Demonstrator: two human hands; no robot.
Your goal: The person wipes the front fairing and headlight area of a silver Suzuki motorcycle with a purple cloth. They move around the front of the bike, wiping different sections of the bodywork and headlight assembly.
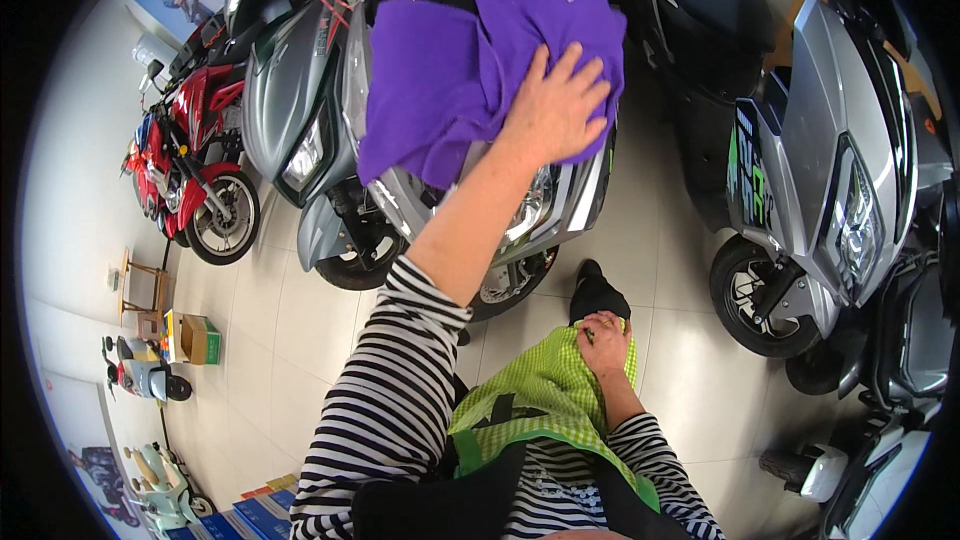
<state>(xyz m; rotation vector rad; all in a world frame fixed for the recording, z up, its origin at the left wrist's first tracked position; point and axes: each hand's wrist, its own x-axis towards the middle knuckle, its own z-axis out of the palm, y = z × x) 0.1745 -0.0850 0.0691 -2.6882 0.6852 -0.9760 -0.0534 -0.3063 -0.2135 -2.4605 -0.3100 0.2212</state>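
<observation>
My left hand (560,105) lies palm down on a purple cloth (425,80), its fingers spread and pressing on the fabric. The cloth is draped in folds over the front of a silver scooter (585,205) and covers most of its nose. Below the cloth's lower edge, part of a headlight (533,205) and the front wheel show. My right hand (604,342) rests on my bent knee, over a green checked apron (540,380). Its fingers lie on the apron and hold nothing that I can see.
A grey scooter (285,105) stands close on the left, with a red motorcycle (205,165) beyond it. On the right is another silver scooter (835,160). Cardboard boxes (195,340) and small scooters line the left wall. Pale tiles (690,370) cover the floor.
</observation>
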